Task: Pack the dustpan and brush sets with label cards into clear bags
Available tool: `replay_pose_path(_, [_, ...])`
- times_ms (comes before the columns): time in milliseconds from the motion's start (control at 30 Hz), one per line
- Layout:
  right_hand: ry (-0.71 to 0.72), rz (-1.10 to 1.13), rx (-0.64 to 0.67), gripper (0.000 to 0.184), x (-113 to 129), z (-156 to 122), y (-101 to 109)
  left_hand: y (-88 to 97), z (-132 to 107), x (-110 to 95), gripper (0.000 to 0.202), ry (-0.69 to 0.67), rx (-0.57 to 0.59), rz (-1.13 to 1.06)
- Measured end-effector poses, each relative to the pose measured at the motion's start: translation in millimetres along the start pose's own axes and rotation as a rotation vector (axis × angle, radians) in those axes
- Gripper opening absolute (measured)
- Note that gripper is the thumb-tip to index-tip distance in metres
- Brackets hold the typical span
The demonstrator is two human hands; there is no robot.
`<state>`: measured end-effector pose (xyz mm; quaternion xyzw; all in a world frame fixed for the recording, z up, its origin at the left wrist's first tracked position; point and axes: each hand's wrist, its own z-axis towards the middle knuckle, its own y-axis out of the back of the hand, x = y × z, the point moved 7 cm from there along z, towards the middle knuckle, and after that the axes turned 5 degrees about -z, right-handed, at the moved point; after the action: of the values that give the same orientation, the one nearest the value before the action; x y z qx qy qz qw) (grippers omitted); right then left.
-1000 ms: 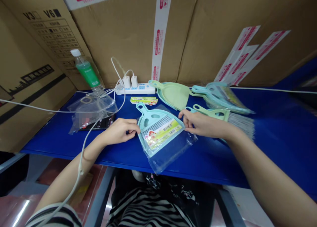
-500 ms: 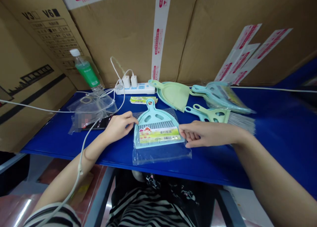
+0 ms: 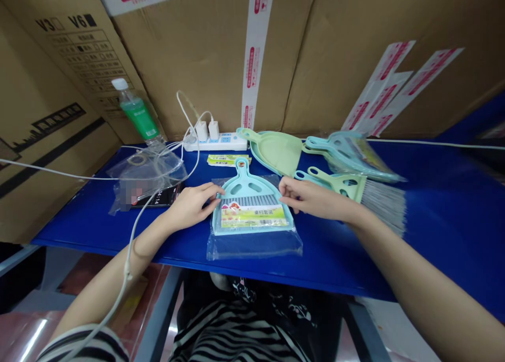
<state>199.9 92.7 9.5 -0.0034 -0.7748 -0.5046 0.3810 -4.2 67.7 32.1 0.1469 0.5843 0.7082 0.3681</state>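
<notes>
In front of me on the blue table lies a light blue dustpan (image 3: 241, 180) inside a clear plastic bag (image 3: 254, 246), its handle pointing away from me. A grey-bristled brush (image 3: 252, 199) rests in the pan, with a yellow-green printed label card (image 3: 254, 218) across it. My left hand (image 3: 193, 205) pinches the bag at the left edge of the pan, thumb and fingertips together. Opposite it, my right hand (image 3: 311, 197) has its fingers curled and closed on the bag at the pan's right edge. The exact grip of the right fingertips is partly hidden.
Behind lie green and blue dustpans (image 3: 280, 149), a bagged blue set (image 3: 355, 151) and grey-bristled brushes (image 3: 382, 199). A power strip (image 3: 232, 142), a bottle (image 3: 138, 112), cables, loose plastic (image 3: 145, 164) and a phone (image 3: 163, 196) occupy the left. Cardboard (image 3: 197, 51) walls the back.
My right hand has moved up and left along the pan's right side, toward its handle end. The bag's near edge has shifted slightly left. My left hand stays nearly in place.
</notes>
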Motion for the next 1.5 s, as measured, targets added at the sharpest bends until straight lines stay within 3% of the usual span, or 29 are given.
replay_pose_path(267, [0.03, -0.14, 0.018, 0.012, 3, -8, 2, -3.8, 0, -3, 0.027, -0.043, 0.005, 0.064])
replay_pose_path(433, [-0.013, -0.17, 0.066, 0.014, 2, -13, 1, 4.3, -4, -12, 0.028, -0.103, 0.055, -0.165])
replay_pose_path(633, [0.026, -0.236, 0.066, 0.013, 6, -15, 5, 4.8, -12, -28, 0.035, -0.192, 0.335, -0.516])
replay_pose_path(867, [0.205, -0.262, 0.119, 0.011, 29, -20, -5, -3.3, -18, -33, 0.036, -0.208, 0.525, -0.61])
replay_pose_path(1133, [0.215, -0.281, 0.131, 0.02, 37, -18, -14, -5.7, -18, -34, 0.028, -0.231, 0.516, -0.549])
replay_pose_path(1300, [0.252, -0.263, 0.121, 0.027, 40, -15, -19, -5.9, -16, -35, 0.01, -0.241, 0.473, -0.569])
replay_pose_path(1500, [0.26, -0.237, 0.125, 0.02, 40, -13, -23, -0.5, -10, -37, 0.012, -0.206, 0.419, -0.596])
